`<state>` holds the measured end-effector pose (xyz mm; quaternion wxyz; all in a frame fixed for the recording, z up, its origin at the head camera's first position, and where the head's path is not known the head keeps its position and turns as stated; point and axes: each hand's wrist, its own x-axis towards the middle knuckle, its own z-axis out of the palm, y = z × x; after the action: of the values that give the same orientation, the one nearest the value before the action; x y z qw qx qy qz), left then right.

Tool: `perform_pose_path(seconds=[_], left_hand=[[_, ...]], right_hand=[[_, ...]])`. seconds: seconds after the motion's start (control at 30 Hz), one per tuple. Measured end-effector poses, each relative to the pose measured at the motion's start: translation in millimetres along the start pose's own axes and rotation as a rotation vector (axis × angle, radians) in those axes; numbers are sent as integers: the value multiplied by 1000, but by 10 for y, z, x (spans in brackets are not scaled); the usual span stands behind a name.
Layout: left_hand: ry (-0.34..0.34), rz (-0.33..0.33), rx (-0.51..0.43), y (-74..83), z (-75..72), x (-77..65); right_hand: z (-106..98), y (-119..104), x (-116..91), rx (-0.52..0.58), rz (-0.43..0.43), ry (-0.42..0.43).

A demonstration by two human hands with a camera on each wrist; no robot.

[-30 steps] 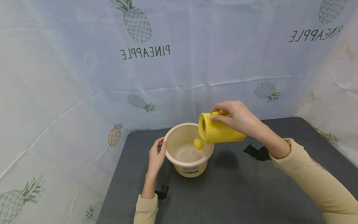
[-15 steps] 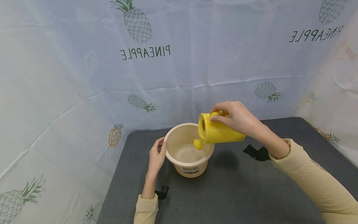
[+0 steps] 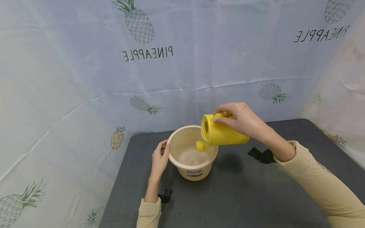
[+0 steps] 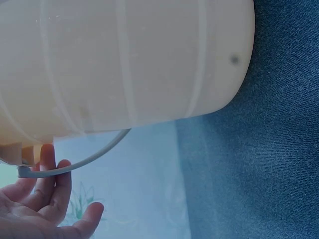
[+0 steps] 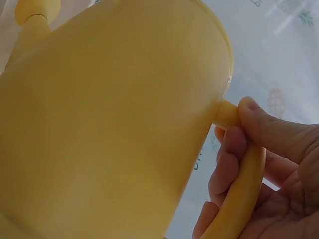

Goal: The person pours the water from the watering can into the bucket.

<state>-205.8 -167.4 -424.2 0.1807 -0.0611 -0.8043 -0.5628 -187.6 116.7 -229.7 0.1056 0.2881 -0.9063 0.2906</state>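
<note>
A cream bucket (image 3: 184, 139) stands upright on the dark table. My left hand (image 3: 160, 160) grips its rim at the left side, thumb at the edge; in the left wrist view the fingers (image 4: 47, 159) curl up to the rim beside a grey bail handle (image 4: 99, 152). A yellow watering can (image 3: 226, 133) lies tipped to the left in the air. Its round spout head (image 3: 200, 146) hangs over the bucket's mouth. My right hand (image 3: 238, 117) holds the can's handle (image 5: 244, 194), fingers wrapped round it and thumb on its upper end. Rippled water (image 3: 191, 156) shows in the bucket.
A dark grey table (image 3: 228, 202) lies under everything. White fabric printed with pineapples (image 3: 199, 63) hangs behind and on both sides, close to the table's edges. A black strap (image 3: 260, 155) hangs by the right wrist and another black strap (image 3: 165, 196) by the left.
The watering can has shifted slightly to the left over the bucket. The water's surface in the bucket shows changing ripples. My left hand and the bucket have stayed in place.
</note>
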Motion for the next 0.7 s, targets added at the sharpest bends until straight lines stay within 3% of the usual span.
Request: perform_pose_path(seconds=[0.4, 0.7], left_hand=[[1, 3, 0, -1, 1, -3], [2, -4, 5, 2, -1, 2]], right_hand=[[-23, 159, -55, 69, 70, 29], [-25, 419, -165, 180, 125, 87]])
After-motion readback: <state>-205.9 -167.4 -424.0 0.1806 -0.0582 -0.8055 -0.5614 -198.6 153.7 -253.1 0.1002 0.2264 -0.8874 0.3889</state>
